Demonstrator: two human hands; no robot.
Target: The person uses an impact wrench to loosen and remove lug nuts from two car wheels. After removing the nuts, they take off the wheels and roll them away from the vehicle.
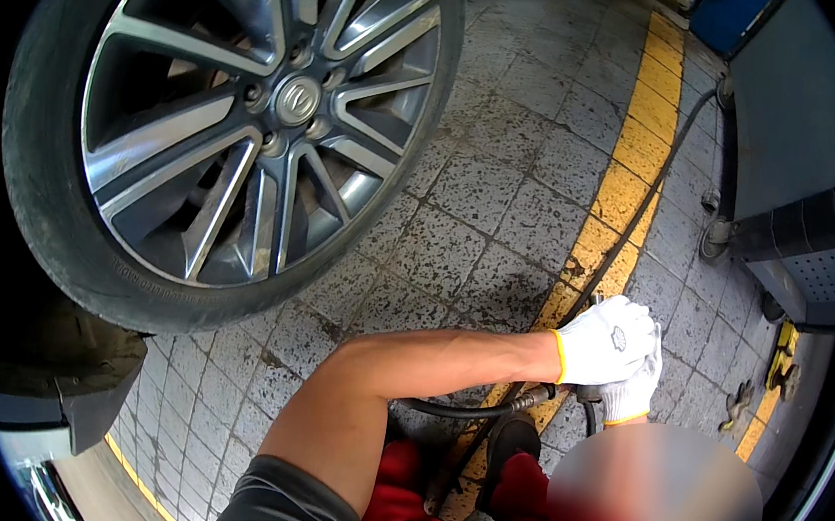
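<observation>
Both gloved hands met low right of the alloy wheel (252,104): the left hand (606,339) lay curled over the right hand (631,392), which was wrapped around the handle of an air tool (588,392). Its black hose (463,409) looked stiff yet bendable, best held near the metal coupling (530,400); the tool probably felt heavy.

No packages, labels, signs or screens show anywhere in this view of the workshop floor.
</observation>
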